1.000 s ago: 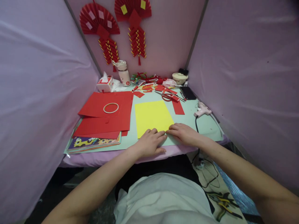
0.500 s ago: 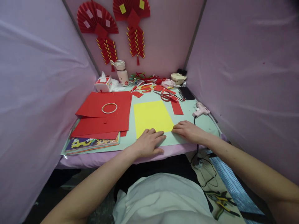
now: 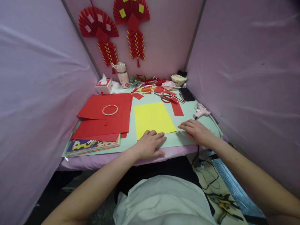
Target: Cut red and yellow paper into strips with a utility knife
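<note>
A sheet of yellow paper (image 3: 153, 118) lies on the pale green table mat in front of me. My left hand (image 3: 150, 144) rests flat over its near edge, fingers stretched out and thumb apart, hiding part of that edge. Just beyond the sheet's near right corner, my right hand (image 3: 195, 131) hovers or rests low over the mat with its fingers extended and nothing visible in them. A small gap separates its fingertips from the paper. Past the sheet's far right side are a red paper strip (image 3: 177, 109) and scissors (image 3: 166, 98) with red handles.
Red paper sheets (image 3: 100, 126) topped by a ring (image 3: 110, 110) lie on books (image 3: 93, 146) at left. A glue gun (image 3: 201, 111) and a phone (image 3: 187, 94) are at right. Behind stand a tissue box (image 3: 104, 86), a bottle (image 3: 123, 76), paper scraps and a lidded bowl (image 3: 178, 80).
My right hand has come off the yellow paper's near right corner and shifted a little to the right. My left hand stays in place on the sheet.
</note>
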Demonstrator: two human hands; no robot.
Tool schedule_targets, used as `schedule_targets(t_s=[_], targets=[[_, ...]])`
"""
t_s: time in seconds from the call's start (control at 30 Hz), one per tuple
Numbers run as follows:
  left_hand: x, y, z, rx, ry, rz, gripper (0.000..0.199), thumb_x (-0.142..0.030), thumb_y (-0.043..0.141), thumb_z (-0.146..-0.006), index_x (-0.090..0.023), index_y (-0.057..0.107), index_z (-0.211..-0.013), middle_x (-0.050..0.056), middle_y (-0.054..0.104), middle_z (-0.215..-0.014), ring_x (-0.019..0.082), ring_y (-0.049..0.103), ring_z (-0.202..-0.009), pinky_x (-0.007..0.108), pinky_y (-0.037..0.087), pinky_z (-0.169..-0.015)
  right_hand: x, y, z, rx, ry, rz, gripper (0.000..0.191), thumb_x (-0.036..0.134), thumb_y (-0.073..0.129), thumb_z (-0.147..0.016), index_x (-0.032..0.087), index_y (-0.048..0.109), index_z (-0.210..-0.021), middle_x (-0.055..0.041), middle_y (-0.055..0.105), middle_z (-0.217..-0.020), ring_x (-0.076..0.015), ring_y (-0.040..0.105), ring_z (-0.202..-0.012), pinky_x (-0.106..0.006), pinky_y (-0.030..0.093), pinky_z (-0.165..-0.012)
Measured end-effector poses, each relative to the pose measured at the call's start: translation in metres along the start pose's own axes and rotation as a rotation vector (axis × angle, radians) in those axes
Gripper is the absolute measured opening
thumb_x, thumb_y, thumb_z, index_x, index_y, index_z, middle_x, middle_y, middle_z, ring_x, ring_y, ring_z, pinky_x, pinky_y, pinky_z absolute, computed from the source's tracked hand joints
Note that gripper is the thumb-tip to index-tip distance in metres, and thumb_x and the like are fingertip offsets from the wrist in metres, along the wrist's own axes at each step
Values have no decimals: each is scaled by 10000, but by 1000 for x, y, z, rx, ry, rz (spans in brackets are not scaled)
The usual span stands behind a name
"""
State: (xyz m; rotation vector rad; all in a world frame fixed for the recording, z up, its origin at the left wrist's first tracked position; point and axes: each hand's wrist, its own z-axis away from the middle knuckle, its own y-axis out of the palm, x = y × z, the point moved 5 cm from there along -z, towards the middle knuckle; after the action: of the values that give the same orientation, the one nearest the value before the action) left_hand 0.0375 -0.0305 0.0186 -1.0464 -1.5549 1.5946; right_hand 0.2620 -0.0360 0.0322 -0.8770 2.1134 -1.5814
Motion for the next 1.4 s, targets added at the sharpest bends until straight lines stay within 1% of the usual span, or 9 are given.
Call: schedule_targets(t_s=[0.07, 0.13, 0.27, 0.4, 0.53, 0.8, 1.03, 1.27, 1.4], targets=[[-1, 1, -3, -7, 4, -2, 644, -644, 509, -916, -217, 500, -1397, 78, 488, -1496, 306, 478, -1136, 434, 335, -939, 10, 4, -6, -15, -20, -35, 386, 103, 449, -935, 176, 637, -1264, -130, 682, -1165, -261, 584, -1061, -433, 475, -891], [-1, 2, -6, -17, 11, 7, 645, -640, 522, -911, -206, 503, -1388, 88, 501, -1478, 309, 479, -1135, 436, 347, -935, 19, 14, -12, 28, -49, -64, 366, 125, 450, -951, 179, 644, -1256, -126, 685, -1150, -258, 587, -1053, -433, 482, -888], [4, 3, -18, -46, 24, 78, 577, -552, 497, -959, -159, 494, -1382, 112, 564, -1373, 285, 495, -1121, 410, 381, -940, 20, 30, -17, 94, -47, -91, 348, 136, 462, -956, 202, 659, -1234, -114, 683, -1126, -249, 595, -1023, -424, 485, -874], [13, 1, -35, -42, 55, 106, 359, -354, 455, -992, -136, 590, -1244, 112, 621, -1158, 251, 532, -1025, 374, 418, -913, 16, 32, -17, 85, -46, -115, 342, 130, 458, -954, 191, 660, -1222, -113, 676, -1127, -246, 595, -1009, -409, 482, -867], [17, -1, -45, -10, 136, 82, 301, -269, 430, -982, -158, 639, -1167, 92, 625, -1053, 234, 544, -943, 364, 430, -881, 16, 30, -18, 78, -51, -128, 342, 125, 461, -945, 190, 667, -1210, -114, 680, -1109, -247, 600, -997, -408, 482, -851], [23, -7, -32, 44, 165, 22, 325, -278, 394, -997, -181, 630, -1199, 86, 645, -1108, 242, 542, -1004, 366, 404, -858, 13, 35, -15, 73, -52, -119, 346, 143, 463, -945, 191, 653, -1230, -113, 676, -1140, -256, 599, -1023, -416, 474, -868], [28, -3, -26, 28, 139, 56, 347, -273, 395, -982, -193, 601, -1249, 86, 624, -1187, 240, 537, -1036, 368, 386, -891, 14, 34, -14, 78, -37, -124, 337, 165, 473, -943, 180, 657, -1225, -119, 680, -1144, -263, 602, -1027, -425, 468, -877], [25, -7, -29, 35, 156, 41, 337, -266, 388, -982, -182, 639, -1190, 85, 651, -1101, 247, 530, -1017, 372, 382, -885, 15, 33, -13, 79, -24, -117, 359, 175, 467, -939, 221, 660, -1237, -108, 685, -1148, -260, 599, -1036, -421, 462, -881], [28, -10, -21, 1, 142, 40, 317, -288, 401, -981, -224, 653, -1162, 75, 671, -1087, 250, 533, -1028, 377, 385, -873, 16, 32, -13, 74, -15, -132, 364, 171, 464, -934, 220, 667, -1232, -111, 687, -1152, -265, 603, -1046, -432, 463, -890]])
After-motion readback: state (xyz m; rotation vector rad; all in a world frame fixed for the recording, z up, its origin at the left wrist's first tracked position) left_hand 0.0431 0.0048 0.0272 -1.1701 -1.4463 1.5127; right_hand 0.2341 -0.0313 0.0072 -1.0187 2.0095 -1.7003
